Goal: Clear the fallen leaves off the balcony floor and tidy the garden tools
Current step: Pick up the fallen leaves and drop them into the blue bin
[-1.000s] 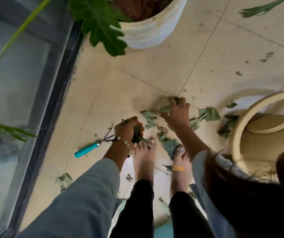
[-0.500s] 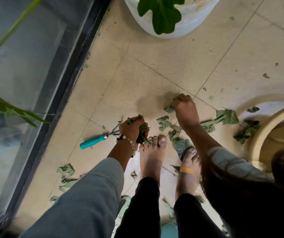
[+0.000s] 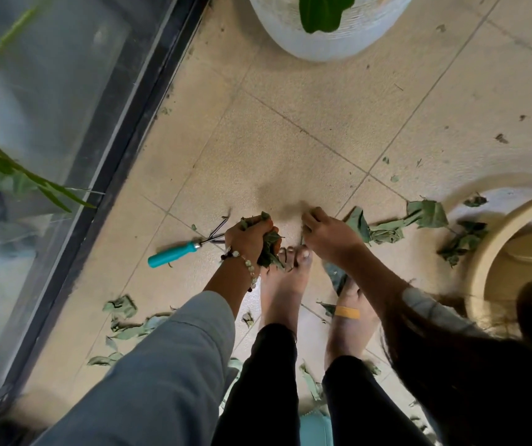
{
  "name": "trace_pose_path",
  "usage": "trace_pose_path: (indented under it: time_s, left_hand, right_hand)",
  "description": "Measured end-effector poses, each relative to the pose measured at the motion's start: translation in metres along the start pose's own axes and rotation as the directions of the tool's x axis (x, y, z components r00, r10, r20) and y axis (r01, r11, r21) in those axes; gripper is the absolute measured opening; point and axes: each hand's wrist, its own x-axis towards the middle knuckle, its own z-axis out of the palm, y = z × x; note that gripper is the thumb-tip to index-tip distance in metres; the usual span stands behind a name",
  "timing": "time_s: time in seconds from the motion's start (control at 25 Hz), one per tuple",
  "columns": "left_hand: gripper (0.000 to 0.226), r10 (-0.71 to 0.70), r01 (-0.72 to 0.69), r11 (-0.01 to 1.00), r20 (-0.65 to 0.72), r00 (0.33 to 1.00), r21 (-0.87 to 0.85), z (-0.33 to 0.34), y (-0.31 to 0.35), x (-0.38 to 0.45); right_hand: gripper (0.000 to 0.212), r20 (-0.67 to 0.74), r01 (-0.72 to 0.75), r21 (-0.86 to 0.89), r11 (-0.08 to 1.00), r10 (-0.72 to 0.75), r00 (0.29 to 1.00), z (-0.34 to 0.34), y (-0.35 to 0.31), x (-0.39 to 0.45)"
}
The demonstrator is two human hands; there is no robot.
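- The person bends over the tiled balcony floor (image 3: 290, 140), bare feet set together below the two hands.
- The left hand (image 3: 250, 241) is closed in a fist round a bunch of green leaves (image 3: 269, 252), which stick out above and below the fingers; a beaded bracelet (image 3: 245, 262) sits on that wrist.
- The right hand (image 3: 329, 235) is curled, knuckles up, fingertips down on the floor beside a crumpled leaf (image 3: 359, 225); whether it has a grip on any leaf cannot be told.
- A hand rake with a teal handle (image 3: 178, 252) lies on the floor just left of the left hand, its metal prongs reaching behind that hand.
- More fallen leaves (image 3: 425, 215) trail to the right toward a beige tub (image 3: 490, 252) at the right edge of the floor.
- Other leaf scraps (image 3: 120, 307) lie near the glass door's dark frame (image 3: 123, 149).
- A white planter (image 3: 322, 43) stands at the far edge.
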Motion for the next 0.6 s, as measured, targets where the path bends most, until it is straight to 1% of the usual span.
trace_pose_path:
  time_s: [0.04, 0.08, 0.12, 0.16, 0.2, 0.24, 0.28, 0.32, 0.36, 0.4, 0.44, 0.48, 0.52, 0.56, 0.6]
  left_hand:
    - [0.02, -0.005, 0.005, 1.0, 0.025, 1.0, -0.016, 0.001, -0.001, -0.001]
    - [0.022, -0.011, 0.013, 0.999, 0.054, 0.998, -0.035, 0.001, 0.0, -0.004]
    - [0.023, -0.019, 0.023, 0.998, 0.073, 0.997, -0.052, -0.002, 0.002, -0.01]
    - [0.022, -0.027, 0.032, 0.998, 0.076, 0.997, -0.061, -0.004, 0.004, -0.015]
    - [0.017, -0.036, 0.039, 0.997, 0.054, 0.998, -0.061, -0.005, 0.004, -0.014]
    - [0.012, -0.044, 0.046, 0.997, 0.024, 0.999, -0.069, -0.006, 0.005, -0.016]
    - [0.009, -0.072, 0.075, 0.992, 0.027, 0.997, -0.097, -0.005, 0.009, -0.027]
    - [0.011, -0.095, 0.104, 0.983, 0.062, 0.994, -0.151, -0.002, 0.017, -0.046]
    - [0.017, -0.097, 0.117, 0.971, 0.103, 0.99, -0.21, 0.003, 0.027, -0.067]
    - [0.022, -0.085, 0.119, 0.958, 0.138, 0.987, -0.261, 0.008, 0.037, -0.088]
    - [0.025, -0.075, 0.116, 0.949, 0.15, 0.986, -0.293, 0.013, 0.051, -0.114]
    - [0.026, -0.066, 0.111, 0.942, 0.152, 0.986, -0.316, 0.015, 0.065, -0.143]
    - [0.025, -0.053, 0.101, 0.937, 0.149, 0.987, -0.336, 0.015, 0.077, -0.173]
    - [0.022, -0.04, 0.094, 0.927, 0.154, 0.987, -0.362, 0.015, 0.09, -0.206]
    - [0.02, -0.032, 0.095, 0.912, 0.162, 0.986, -0.398, 0.014, 0.103, -0.241]
  right_hand:
    - [0.007, 0.025, -0.034, 0.057, 0.998, 0.033, 0.999, -0.004, 0.008, 0.004]
    - [0.01, 0.053, -0.156, 0.169, 0.973, 0.15, 0.987, -0.015, 0.015, 0.007]
    - [0.013, 0.014, -0.306, 0.372, 0.876, 0.324, 0.946, -0.029, 0.022, 0.008]
    - [0.014, 0.038, -0.446, 0.641, 0.625, 0.554, 0.831, -0.048, 0.028, 0.008]
    - [0.015, 0.142, -0.466, 0.838, 0.283, 0.712, 0.688, -0.057, 0.033, 0.009]
    - [0.016, 0.261, -0.374, 0.927, -0.021, 0.75, 0.608, -0.073, 0.033, 0.008]
    - [0.015, 0.342, -0.255, 0.939, -0.233, 0.73, 0.591, -0.095, 0.03, 0.002]
    - [0.014, 0.398, -0.176, 0.912, -0.371, 0.689, 0.606, -0.127, 0.025, -0.008]
    - [0.013, 0.433, -0.114, 0.871, -0.478, 0.635, 0.639, -0.153, 0.016, -0.016]
    - [0.013, 0.457, -0.077, 0.825, -0.56, 0.581, 0.674, -0.182, 0.006, -0.025]
    - [0.014, 0.466, -0.041, 0.778, -0.627, 0.533, 0.706, -0.216, -0.006, -0.034]
    - [0.015, 0.458, -0.013, 0.748, -0.664, 0.501, 0.734, -0.248, -0.021, -0.045]
    - [0.017, 0.44, 0.013, 0.731, -0.682, 0.485, 0.756, -0.279, -0.037, -0.055]
    - [0.02, 0.411, 0.031, 0.751, -0.66, 0.504, 0.759, -0.312, -0.052, -0.064]
    - [0.024, 0.379, 0.04, 0.792, -0.61, 0.542, 0.75, -0.345, -0.069, -0.072]
